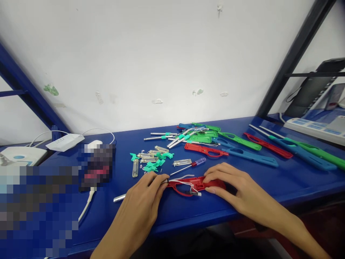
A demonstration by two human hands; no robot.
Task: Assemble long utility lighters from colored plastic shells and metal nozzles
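A red lighter half-shell (pixel 198 183) lies open side up near the table's front, with white wires (pixel 185 182) running across it. My left hand (pixel 142 199) pinches the shell's left end, where the wires meet the metal lighter tube (pixel 119 198). The tube pokes out beyond the left side of that hand; its middle is hidden under the palm. My right hand (pixel 233 181) grips the shell's right end between thumb and fingers. Just behind the shell lies a screwdriver (pixel 198 162) with a purple and red handle.
Clear fuel tanks (pixel 135 168) and teal triggers (pixel 153 165) lie at centre left. Behind are metal tubes (pixel 179 140) with wires, and green (pixel 239 140), red (pixel 266 144) and blue shells (pixel 250 157). A power strip (pixel 315 130) sits right, a white cable (pixel 87 207) left.
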